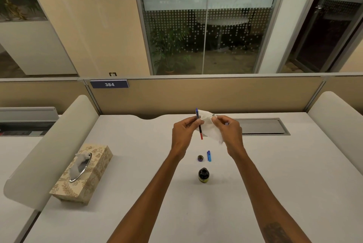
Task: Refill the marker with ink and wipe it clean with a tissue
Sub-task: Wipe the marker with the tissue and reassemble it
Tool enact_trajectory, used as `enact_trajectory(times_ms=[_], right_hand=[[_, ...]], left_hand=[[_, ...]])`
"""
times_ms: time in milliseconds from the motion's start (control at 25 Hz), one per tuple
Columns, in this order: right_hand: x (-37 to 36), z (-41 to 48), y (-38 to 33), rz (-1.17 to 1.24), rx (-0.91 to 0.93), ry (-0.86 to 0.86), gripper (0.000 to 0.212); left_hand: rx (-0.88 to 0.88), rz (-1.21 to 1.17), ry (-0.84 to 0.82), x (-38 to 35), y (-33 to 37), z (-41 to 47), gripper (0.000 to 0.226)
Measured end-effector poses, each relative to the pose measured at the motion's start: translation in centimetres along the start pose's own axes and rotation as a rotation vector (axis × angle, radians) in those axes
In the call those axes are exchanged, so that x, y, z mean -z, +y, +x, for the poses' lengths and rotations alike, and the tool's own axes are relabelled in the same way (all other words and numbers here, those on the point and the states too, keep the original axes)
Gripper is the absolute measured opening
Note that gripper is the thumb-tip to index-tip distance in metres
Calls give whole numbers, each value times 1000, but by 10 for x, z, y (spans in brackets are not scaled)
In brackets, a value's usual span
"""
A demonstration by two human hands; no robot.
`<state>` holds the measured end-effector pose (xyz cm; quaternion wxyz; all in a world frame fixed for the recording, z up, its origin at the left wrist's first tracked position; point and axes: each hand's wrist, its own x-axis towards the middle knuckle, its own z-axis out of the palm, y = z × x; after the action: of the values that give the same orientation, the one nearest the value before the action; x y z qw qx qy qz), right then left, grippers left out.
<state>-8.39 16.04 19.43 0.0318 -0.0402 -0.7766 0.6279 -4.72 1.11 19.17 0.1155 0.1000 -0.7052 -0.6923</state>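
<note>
The left hand (185, 130) holds the marker (199, 124) above the counter (137, 183). Its fingers (193, 122) are closed around the middle of the barrel, so the blue end stands above them and the red end hangs below them. The marker is nearly upright, only a little tilted.

The right hand (228, 130) holds a white tissue (211, 129). Its fingers (215, 120) are pinched together on the upper edge of the tissue, and the rest of the sheet hangs down below them. The tissue lies just beside the marker, between the two hands, and seems to touch the barrel, but this is not sure from this view.

Below the hands, nearer to the person, the ink bottle (203, 175) stands open on the counter. Its small round cap (200, 158) lies between the bottle and the hands, and a blue marker cap (209, 156) lies just beside it. A tissue box (84, 174) stands well to the left of the left hand's fingers.

It appears that the filling with ink is already done and the wiping is now the step in hand. What is probably left: to finish the wiping, to put the blue cap back on the marker, and perhaps to close the bottle. Whether the marker is already clean cannot be seen.
</note>
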Motion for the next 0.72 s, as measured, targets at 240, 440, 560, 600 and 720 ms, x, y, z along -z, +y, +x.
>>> enact_trajectory(times_ms=[240, 440, 560, 600, 720], right_hand=[[7, 0, 1, -494, 167, 6, 28], [13, 2, -3, -585, 251, -52, 27], [11, 7, 1, -408, 272, -19, 18], [10, 6, 0, -315, 266, -5, 17], [5, 3, -3, -109, 176, -21, 23]], left_hand=[[-76, 216, -23, -1, -1, 10, 44], [-39, 386, -83, 1, -10, 14, 28], [-6, 342, -146, -1, -16, 12, 32], [7, 288, -159, -3, -15, 10, 33], [38, 113, -164, -9, -9, 5, 31]])
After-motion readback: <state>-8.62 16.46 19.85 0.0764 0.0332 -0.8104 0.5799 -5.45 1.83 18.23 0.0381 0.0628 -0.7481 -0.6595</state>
